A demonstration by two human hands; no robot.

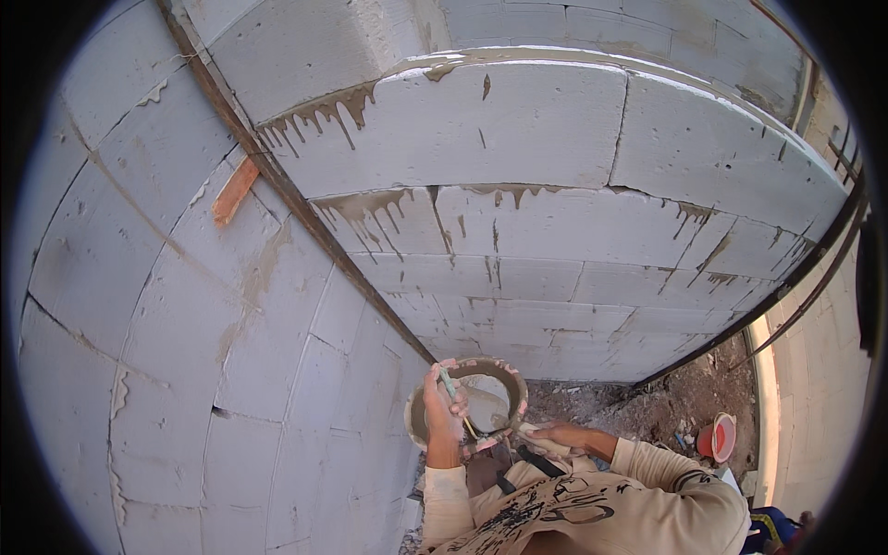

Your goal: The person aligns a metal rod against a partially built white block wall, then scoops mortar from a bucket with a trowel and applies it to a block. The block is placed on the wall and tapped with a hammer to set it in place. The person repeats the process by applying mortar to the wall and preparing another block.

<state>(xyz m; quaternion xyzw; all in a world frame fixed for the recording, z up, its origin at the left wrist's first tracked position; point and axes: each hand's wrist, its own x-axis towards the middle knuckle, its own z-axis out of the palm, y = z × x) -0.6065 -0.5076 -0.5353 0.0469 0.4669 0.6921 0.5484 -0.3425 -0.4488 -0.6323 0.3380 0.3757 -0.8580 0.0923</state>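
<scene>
A round bucket (413,413), its rim crusted with mortar, is held up in front of my body close to the foot of the block walls. My left hand (442,414) is closed at its left side around a pale green, rod-like grip (448,381); whether this belongs to the bucket cannot be made out. On the bucket's right, my right hand (566,435) is wrapped around a pale, mortar-smeared handle (535,431) that points to the bucket. Greyish wet material (486,405) shows inside the bucket.
Ahead rises a block wall (536,125) with mortar drips. Another block wall (185,333) stands left, with an orange-brown wood piece (235,191) against it. A dark metal bar (305,211) runs along their corner. A red bucket (717,438) sits on rubble at right.
</scene>
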